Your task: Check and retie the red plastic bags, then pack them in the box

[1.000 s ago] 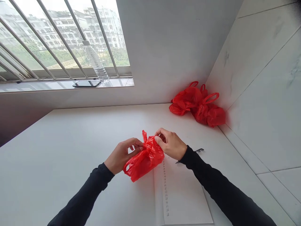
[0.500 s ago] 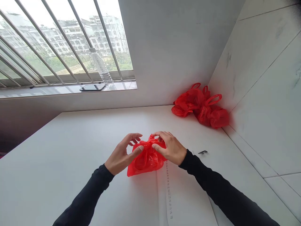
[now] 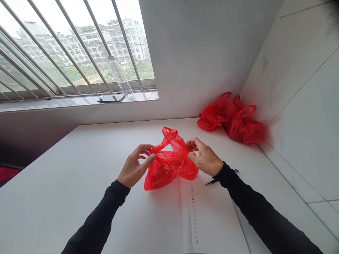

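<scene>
A red plastic bag [image 3: 172, 164] is on the white table in front of me, its looped handles standing up at the top. On its left side my left hand [image 3: 136, 164] pinches the plastic between thumb and fingers. My right hand [image 3: 205, 157] grips the bag's right side in the same way, thumb toward me. Between the two hands the plastic is spread apart, with a gap showing beneath one handle. Whatever the bag holds is hidden by the crumpled plastic.
Under my right forearm lies a black pen [image 3: 211, 182], beside a sheet of paper [image 3: 214, 218] with a handwritten column. More red bags [image 3: 233, 120] are heaped in the far right corner. A water bottle [image 3: 122, 79] and a phone [image 3: 110, 98] rest on the windowsill.
The bag's top has opened out and its handles now stand up. My hands have moved apart, the right one rightward, and closed on the plastic. More of the pen shows.
</scene>
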`<act>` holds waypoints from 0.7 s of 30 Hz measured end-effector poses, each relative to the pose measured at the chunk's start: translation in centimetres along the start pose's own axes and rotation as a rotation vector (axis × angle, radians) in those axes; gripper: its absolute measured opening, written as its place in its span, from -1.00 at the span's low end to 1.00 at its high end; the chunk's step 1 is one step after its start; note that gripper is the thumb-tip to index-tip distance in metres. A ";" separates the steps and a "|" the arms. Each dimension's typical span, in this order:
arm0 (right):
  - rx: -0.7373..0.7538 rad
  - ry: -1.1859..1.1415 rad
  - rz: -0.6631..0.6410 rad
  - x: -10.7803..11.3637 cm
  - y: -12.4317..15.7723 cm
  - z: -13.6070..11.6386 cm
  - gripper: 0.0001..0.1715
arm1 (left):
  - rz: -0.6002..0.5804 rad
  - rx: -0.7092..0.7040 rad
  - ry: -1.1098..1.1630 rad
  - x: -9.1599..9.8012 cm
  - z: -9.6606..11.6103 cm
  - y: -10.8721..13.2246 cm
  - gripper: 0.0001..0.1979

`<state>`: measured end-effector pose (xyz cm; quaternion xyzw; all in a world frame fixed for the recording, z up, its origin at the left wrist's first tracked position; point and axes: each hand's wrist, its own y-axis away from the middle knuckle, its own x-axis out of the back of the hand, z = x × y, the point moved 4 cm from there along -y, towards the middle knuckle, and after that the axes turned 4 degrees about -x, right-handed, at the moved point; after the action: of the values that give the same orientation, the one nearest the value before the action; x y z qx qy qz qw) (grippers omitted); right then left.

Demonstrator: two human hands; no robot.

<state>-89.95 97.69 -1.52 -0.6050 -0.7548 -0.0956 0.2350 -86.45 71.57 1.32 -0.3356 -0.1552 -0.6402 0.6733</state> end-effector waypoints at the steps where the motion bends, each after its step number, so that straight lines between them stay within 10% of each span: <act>1: 0.001 -0.022 -0.039 -0.4 0.2 -0.2 -0.58 | -0.019 -0.007 -0.007 -0.3 0.3 0.1 -0.63; 5: -0.030 -0.015 -0.103 -0.8 0.4 -0.4 -0.50 | 0.050 0.000 -0.024 -0.5 0.6 0.2 -0.73; 10: -0.104 0.004 0.133 1.2 -0.5 1.1 -0.61 | 0.293 0.053 -0.012 1.6 -0.6 -0.1 -0.76; 15: 0.243 0.085 0.436 1.5 0.8 -1.4 -0.42 | 0.190 0.090 0.171 1.3 -0.3 -0.3 -0.77; 21: 0.505 0.237 0.015 -3.5 2.4 -3.4 -0.54 | -0.092 0.028 0.353 -0.7 2.0 0.2 -0.85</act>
<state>-86.29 93.83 -0.58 -0.5174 -0.7173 0.0273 0.4659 -85.85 73.41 2.27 -0.2012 -0.0586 -0.7170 0.6648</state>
